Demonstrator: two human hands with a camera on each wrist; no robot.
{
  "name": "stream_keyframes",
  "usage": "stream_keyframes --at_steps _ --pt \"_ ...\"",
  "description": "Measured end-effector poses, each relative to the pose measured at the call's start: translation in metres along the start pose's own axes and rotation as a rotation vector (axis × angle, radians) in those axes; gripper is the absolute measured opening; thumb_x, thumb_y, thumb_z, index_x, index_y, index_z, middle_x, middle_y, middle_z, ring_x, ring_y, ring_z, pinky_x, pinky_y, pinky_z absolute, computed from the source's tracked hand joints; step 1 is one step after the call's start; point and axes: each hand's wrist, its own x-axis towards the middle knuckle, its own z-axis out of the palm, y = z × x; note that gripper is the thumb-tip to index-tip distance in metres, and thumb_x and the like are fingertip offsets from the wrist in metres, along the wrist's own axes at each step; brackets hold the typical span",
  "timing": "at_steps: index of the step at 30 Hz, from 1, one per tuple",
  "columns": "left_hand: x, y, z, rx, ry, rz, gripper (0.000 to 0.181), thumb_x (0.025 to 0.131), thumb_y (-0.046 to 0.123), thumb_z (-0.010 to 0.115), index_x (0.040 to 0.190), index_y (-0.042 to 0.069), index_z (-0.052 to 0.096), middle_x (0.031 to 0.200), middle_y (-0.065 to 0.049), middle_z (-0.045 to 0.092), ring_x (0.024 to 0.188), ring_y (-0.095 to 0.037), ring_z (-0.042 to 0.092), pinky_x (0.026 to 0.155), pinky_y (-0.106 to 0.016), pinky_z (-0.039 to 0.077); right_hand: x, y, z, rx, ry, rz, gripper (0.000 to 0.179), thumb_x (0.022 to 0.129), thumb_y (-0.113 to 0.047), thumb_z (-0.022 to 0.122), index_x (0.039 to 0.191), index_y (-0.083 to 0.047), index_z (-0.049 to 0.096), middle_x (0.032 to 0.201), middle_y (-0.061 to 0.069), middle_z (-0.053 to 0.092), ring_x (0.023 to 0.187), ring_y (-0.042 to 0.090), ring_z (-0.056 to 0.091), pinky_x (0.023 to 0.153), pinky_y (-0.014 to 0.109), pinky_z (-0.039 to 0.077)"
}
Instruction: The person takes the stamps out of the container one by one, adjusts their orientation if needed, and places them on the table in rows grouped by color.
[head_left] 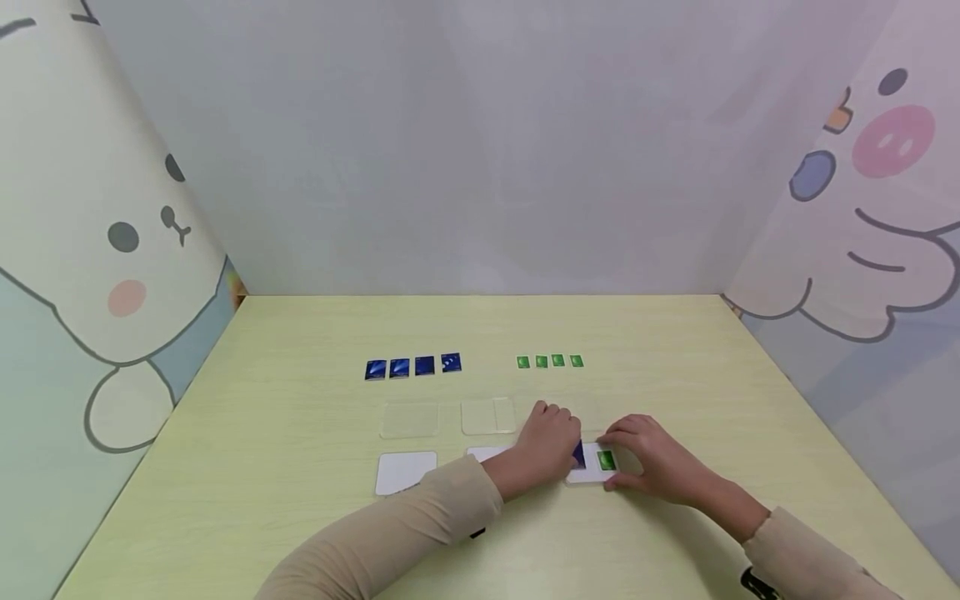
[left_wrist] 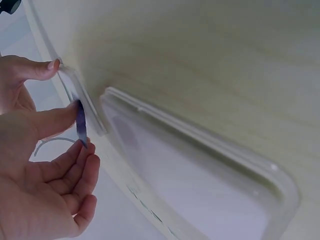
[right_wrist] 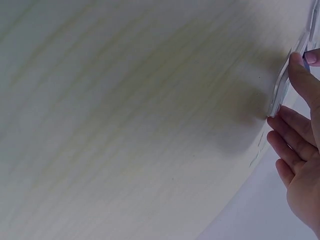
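My left hand [head_left: 549, 437] pinches a small dark blue card [left_wrist: 81, 122] between thumb and fingers, over the left part of a shallow white case [head_left: 590, 460]. In the head view this hand hides much of the blue card and the case's left end. A small green card [head_left: 606, 460] lies on the case's right part. From the right, my right hand [head_left: 660, 458] grips the case, thumb at its near edge and fingers at its far edge. In the right wrist view the case [right_wrist: 277, 92] appears edge-on between thumb and fingers.
Behind the hands lie a row of several blue cards [head_left: 399, 367] and a row of several smaller green cards [head_left: 542, 362]. Clear lids [head_left: 410, 419] lie nearer. Another white case [head_left: 406, 472] is at left, and one [head_left: 487, 452] is partly under my left arm.
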Motion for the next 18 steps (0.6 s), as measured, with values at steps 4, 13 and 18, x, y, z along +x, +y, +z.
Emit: stream_keyframes --at_steps 4,13,18 --pt "-0.003 -0.003 -0.0008 0.009 0.043 0.015 0.02 0.089 0.036 0.065 0.1 0.019 0.064 0.092 0.007 0.065 0.086 -0.009 0.058 0.085 -0.026 0.041 0.0003 -0.0009 -0.0006 0.0 0.002 0.002 0.047 0.068 -0.043 0.083 0.104 -0.015 0.071 0.103 -0.006 0.067 0.101 0.014 0.059 0.093 0.044 0.047" --pt "-0.0028 -0.0069 -0.0035 -0.082 0.034 -0.003 0.009 0.087 0.025 0.066 0.094 0.018 0.065 0.087 0.006 0.065 0.08 -0.01 0.057 0.08 -0.026 0.04 -0.0005 -0.0013 -0.0009 0.007 -0.002 -0.008 0.047 0.07 -0.042 0.083 0.105 -0.014 0.07 0.103 -0.005 0.066 0.101 0.017 0.059 0.093 0.046 0.046" --pt "-0.0023 -0.0088 -0.0056 -0.149 0.026 -0.009 0.003 0.088 0.022 0.066 0.087 0.019 0.068 0.081 0.007 0.066 0.076 -0.01 0.059 0.076 -0.026 0.039 -0.001 -0.0003 0.0004 0.004 0.006 -0.013 0.047 0.069 -0.043 0.083 0.105 -0.014 0.071 0.103 -0.005 0.066 0.1 0.016 0.058 0.093 0.045 0.046"
